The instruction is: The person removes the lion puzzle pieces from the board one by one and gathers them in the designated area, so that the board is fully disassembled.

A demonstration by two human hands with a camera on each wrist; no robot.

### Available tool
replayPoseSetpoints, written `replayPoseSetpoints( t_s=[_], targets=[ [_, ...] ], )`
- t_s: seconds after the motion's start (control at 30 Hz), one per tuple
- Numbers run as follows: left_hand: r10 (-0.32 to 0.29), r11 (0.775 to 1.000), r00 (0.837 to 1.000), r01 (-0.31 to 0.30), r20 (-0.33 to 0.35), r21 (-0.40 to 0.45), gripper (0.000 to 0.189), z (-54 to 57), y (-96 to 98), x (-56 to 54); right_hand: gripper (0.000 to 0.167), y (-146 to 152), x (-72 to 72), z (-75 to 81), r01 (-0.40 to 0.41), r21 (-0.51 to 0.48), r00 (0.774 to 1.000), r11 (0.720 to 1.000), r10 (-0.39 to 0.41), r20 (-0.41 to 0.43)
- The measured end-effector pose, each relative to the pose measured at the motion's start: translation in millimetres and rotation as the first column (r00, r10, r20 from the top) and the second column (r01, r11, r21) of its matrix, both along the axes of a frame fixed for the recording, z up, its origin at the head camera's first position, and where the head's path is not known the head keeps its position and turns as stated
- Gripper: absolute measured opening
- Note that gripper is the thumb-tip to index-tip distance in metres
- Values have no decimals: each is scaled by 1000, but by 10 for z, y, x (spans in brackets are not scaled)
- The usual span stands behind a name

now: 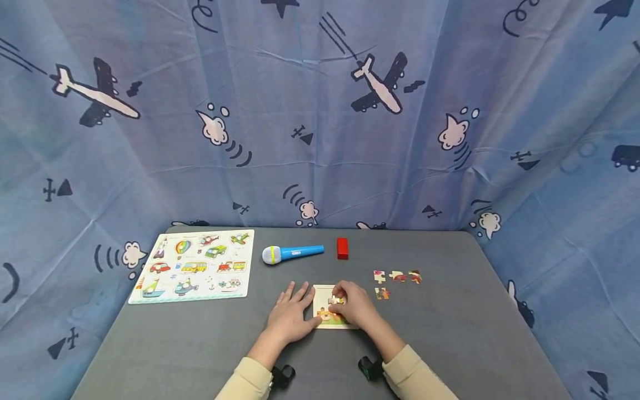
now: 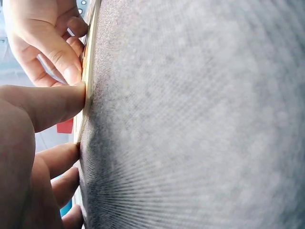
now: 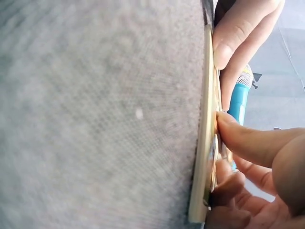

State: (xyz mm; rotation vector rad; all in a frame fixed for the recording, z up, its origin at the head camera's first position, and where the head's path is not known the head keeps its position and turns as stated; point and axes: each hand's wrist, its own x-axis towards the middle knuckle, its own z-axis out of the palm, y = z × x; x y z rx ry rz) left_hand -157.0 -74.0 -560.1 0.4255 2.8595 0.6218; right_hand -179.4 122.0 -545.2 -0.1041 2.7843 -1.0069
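A small pale wooden puzzle board (image 1: 320, 291) lies on the grey table, with orange and green pieces fitted along its lower part. My right hand (image 1: 358, 305) is over the board and pinches a yellow-and-white puzzle piece (image 1: 334, 300) between thumb and fingers. My left hand (image 1: 291, 318) lies at the board's left side, fingers spread and straight on the table. Its thumb (image 2: 62, 102) presses the board's edge in the left wrist view. Seen from the right wrist, the right thumb (image 3: 238, 136) touches the board's face, while the fingertips partly hide the pieces there.
Several loose puzzle pieces (image 1: 398, 276) lie right of the board. Behind it are a blue toy microphone (image 1: 302, 251) and a red block (image 1: 342, 248). A white board with vehicle pictures (image 1: 200, 289) lies at the left. A patterned blue curtain (image 1: 320, 139) hangs behind the table.
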Motion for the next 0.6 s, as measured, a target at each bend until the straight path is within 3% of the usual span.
replayPoseSetpoints(
  t_s=[0.33,0.6],
  targets=[
    [-2,1000,1000,2,4,9,75,23,-3,9,26,13,7,-3,34,-119,999,992,-29,42],
    [6,1000,1000,-6,15,10,75,22,10,7,25,103,21,29,80,-252,997,964,-76,23]
  ],
)
